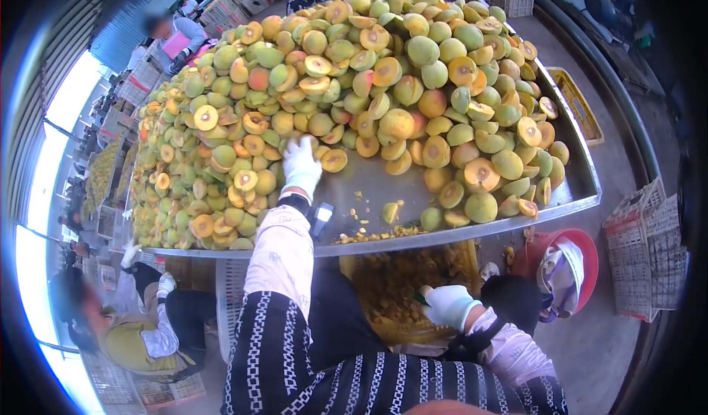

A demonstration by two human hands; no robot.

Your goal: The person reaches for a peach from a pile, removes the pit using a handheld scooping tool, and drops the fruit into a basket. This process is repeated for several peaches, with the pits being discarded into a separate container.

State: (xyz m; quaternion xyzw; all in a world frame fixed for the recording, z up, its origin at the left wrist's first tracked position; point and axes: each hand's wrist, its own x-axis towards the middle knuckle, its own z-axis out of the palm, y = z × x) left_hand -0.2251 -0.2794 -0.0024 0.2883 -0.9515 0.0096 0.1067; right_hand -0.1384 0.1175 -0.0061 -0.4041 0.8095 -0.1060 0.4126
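Observation:
A large heap of green-yellow peaches (pixel 398 124), many halved with orange flesh showing, covers the metal table (pixel 343 186). At the heap's near edge is my left hand (pixel 302 166), in a white glove. Its fingers are apart and touch the fruit, beside a peach half (pixel 334 160). My right hand (pixel 450 307), also gloved, is low in front of the table, above a yellow crate (pixel 472 264) of brownish scraps. It is closed around a small tool (pixel 423 294) with a green part showing; the rest is hidden by the glove.
A raised metal rim edges the table. To the right are a red bucket (pixel 590 271) with cloth and stacked plastic crates (pixel 645 253). A co-worker (pixel 140 326) sits at the left; another person (pixel 177 39) is beyond the heap. Small scraps (pixel 380 234) lie by the near rim.

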